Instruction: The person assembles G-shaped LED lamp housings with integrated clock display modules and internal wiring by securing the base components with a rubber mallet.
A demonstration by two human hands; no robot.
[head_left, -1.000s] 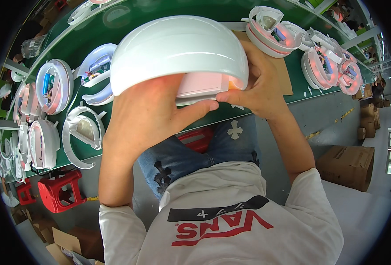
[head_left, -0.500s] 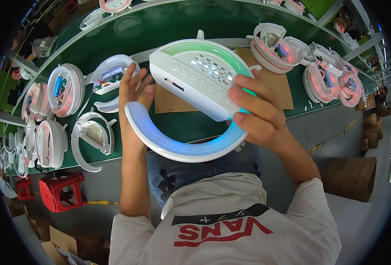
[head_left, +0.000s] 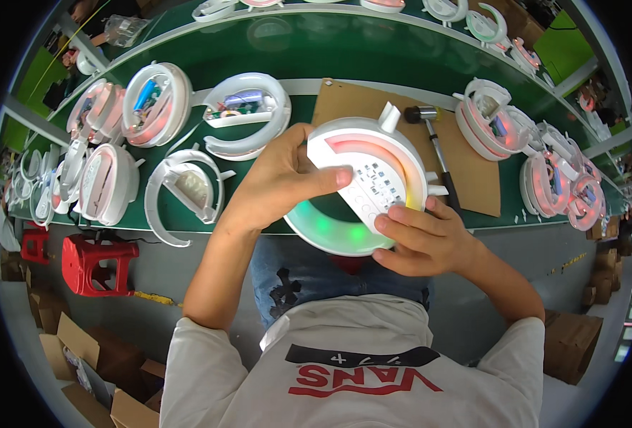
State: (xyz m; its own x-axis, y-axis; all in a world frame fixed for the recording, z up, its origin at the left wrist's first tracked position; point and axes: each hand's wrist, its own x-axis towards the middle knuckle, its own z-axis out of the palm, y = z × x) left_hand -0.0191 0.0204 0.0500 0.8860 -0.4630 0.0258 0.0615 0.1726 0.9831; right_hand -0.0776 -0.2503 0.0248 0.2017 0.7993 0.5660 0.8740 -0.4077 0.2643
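**Lit ring lamp held in both hands above the bench edge**

Head view: The lamp, a white round device with a glowing ring, sits between the two hands over the near edge of the green bench, in front of the person's chest. Its ring shows red and orange along the top and right, green along the bottom. A white panel with small buttons runs slantwise across its middle.

The left hand comes in from the lamp's left side and is closed on it: the thumb lies across the panel, the fingers curl round the upper left rim. The right hand is at the lamp's lower right, clamped on the rim, with a fingertip pressed on the lower end of the panel and the other fingers beneath the green part of the ring.

Behind the lamp a cardboard sheet lies on the bench, with a hammer on it, just beside the lamp's upper right. Open lamp shells lie to the left, more lit ones to the right. A red stool stands on the floor at lower left.
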